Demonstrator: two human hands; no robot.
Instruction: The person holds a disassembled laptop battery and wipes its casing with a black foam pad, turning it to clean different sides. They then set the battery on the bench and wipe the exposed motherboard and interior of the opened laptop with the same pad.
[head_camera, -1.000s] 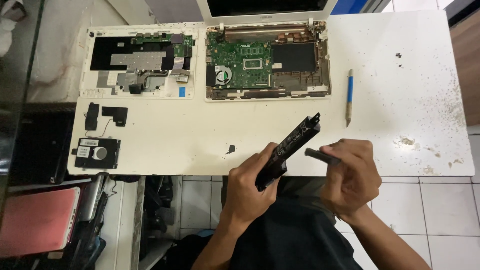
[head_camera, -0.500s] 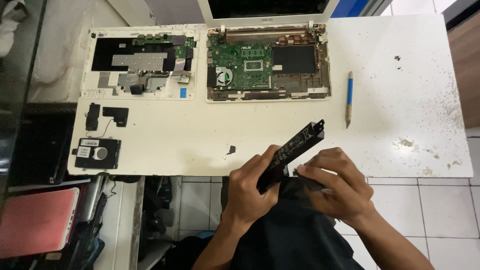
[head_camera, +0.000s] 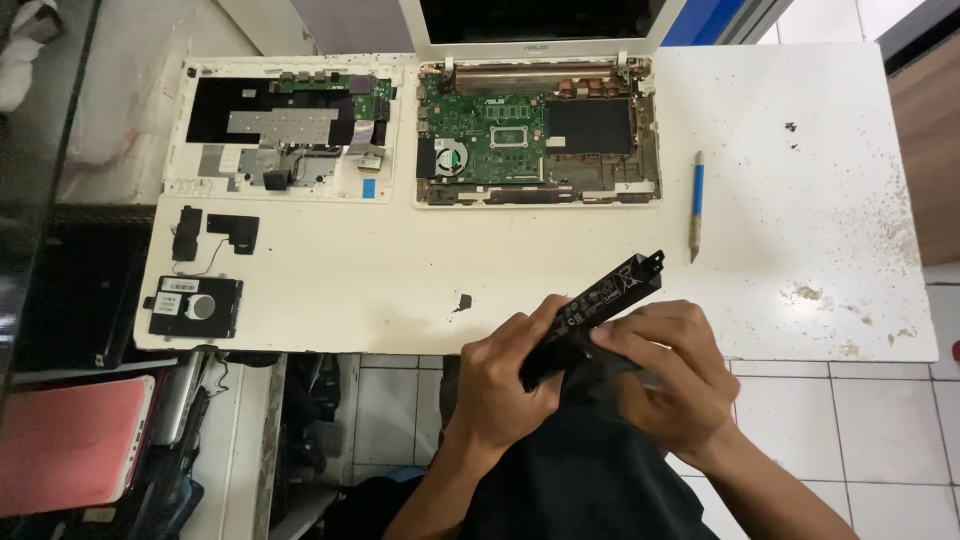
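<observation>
left hand (head_camera: 505, 375): closed around the near end of the black laptop battery pack (head_camera: 600, 307); fingers wrapped over its lower edge, grip firm.
right hand (head_camera: 672, 375): curled over the middle of the same battery pack from the right; fingers bent, fingertips pressed on its near face. Whether anything else is pinched underneath cannot be told, hidden by the fingers.
battery pack: long, flat, black, label side up; held tilted, far end pointing up-right over the near edge of the table (head_camera: 780, 180), near end down-left between both hands. Held off the table surface, above the person's lap.
opened laptop base (head_camera: 540, 135): far centre of table, bottom cover removed; green motherboard, fan and an empty black bay on the right are exposed. Lid is propped up behind it at the far edge.
removed white cover panel (head_camera: 285, 130): far left, just beside the laptop base, inner side up, with a black sheet and metal shielding.
screwdriver (head_camera: 696, 205): blue handle, laid lengthwise on the table, right of the laptop base, well apart from the hands.
hard drive (head_camera: 194, 306): near-left corner of table, flat, black caddy.
speaker pieces (head_camera: 215, 232): two small black parts, between the hard drive and the cover panel.
small black fragment (head_camera: 462, 301): on the table, just left of the left hand.
</observation>
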